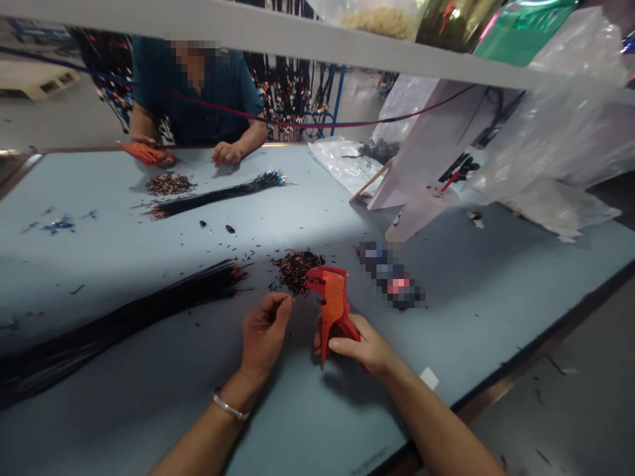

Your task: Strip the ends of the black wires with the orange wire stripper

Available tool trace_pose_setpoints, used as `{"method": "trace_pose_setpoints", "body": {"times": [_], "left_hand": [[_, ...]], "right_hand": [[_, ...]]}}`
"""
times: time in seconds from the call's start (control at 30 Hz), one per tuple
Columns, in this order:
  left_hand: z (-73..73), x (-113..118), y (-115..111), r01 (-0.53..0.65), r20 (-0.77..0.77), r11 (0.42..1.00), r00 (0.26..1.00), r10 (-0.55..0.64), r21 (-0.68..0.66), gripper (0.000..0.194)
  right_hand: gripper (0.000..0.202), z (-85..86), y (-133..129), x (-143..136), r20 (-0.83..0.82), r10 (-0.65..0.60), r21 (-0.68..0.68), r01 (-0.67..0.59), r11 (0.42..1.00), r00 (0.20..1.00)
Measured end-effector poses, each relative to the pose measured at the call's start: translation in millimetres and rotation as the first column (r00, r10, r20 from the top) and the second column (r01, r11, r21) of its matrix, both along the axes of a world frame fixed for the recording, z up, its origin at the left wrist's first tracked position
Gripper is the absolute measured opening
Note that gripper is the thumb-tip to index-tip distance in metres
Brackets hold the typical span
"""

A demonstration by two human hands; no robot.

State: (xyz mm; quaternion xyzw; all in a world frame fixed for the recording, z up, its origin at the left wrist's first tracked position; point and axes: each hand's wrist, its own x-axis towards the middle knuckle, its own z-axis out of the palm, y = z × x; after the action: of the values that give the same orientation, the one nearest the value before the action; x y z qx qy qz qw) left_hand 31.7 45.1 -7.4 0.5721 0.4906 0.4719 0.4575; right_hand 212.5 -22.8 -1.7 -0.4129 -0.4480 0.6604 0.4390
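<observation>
My right hand (370,347) is wrapped around the handles of a red and orange wire stripper (335,297), whose jaws point left. Just left of it, my left hand (265,330) is closed, thumb pressed to forefinger. A tiny tip shows at that pinch, too small to name. Beyond both hands lies a heap of short black and copper-coloured clippings (296,270), partly behind the stripper's jaws. A long bundle of black wires (133,311) stretches over the table from the left edge, its loose ends near the heap.
Across the table (297,410) a co-worker's hand (163,157) holds another red tool (141,152). Near it lie a second wire bundle (213,196) and clippings (170,184). A pixelated dark object (389,274) is right of my stripper. A shelf (278,33) crosses overhead; plastic bags (560,132) stand right.
</observation>
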Motion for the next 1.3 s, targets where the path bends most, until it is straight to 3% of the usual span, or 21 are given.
{"method": "trace_pose_setpoints", "body": {"times": [0.1,0.27,0.43,0.6,0.8,1.07,1.3], "left_hand": [[1.3,1.4,-0.1,0.017,-0.001,1.0,1.0,-0.017,-0.009,0.023],[3.9,3.9,-1.1,0.038,0.018,0.998,0.999,-0.037,-0.041,0.022],[2.1,3.7,-2.1,0.082,0.147,0.995,0.986,-0.072,-0.063,0.017],[-5.6,4.7,-2.8,0.085,0.241,0.989,0.969,-0.055,-0.12,0.023],[-10.4,5.5,-1.5,0.133,0.253,0.983,0.962,-0.098,-0.124,0.027],[0.5,6.9,0.4,0.11,0.189,0.988,0.978,-0.089,-0.106,0.028],[-2.8,7.6,0.7,0.123,0.195,0.989,0.975,-0.104,-0.088,0.018]], "right_hand": [[0.032,2.6,-0.8,0.1,0.272,-0.091,0.179,0.043,0.983,0.958],[0.013,7.6,-0.3,-6.2,0.575,-0.306,0.443,0.025,0.896,0.759],[0.044,0.6,4.1,-13.6,0.636,-0.513,0.671,-0.084,0.737,0.577],[0.053,-7.0,7.7,-12.9,0.698,-0.593,0.689,-0.151,0.709,0.401],[0.053,-6.1,10.3,-10.6,0.677,-0.636,0.717,-0.135,0.684,0.37],[0.056,-8.8,12.5,-10.4,0.707,-0.609,0.68,-0.109,0.725,0.361],[0.046,-7.8,16.8,-16.5,0.728,-0.601,0.653,-0.065,0.755,0.33]]}}
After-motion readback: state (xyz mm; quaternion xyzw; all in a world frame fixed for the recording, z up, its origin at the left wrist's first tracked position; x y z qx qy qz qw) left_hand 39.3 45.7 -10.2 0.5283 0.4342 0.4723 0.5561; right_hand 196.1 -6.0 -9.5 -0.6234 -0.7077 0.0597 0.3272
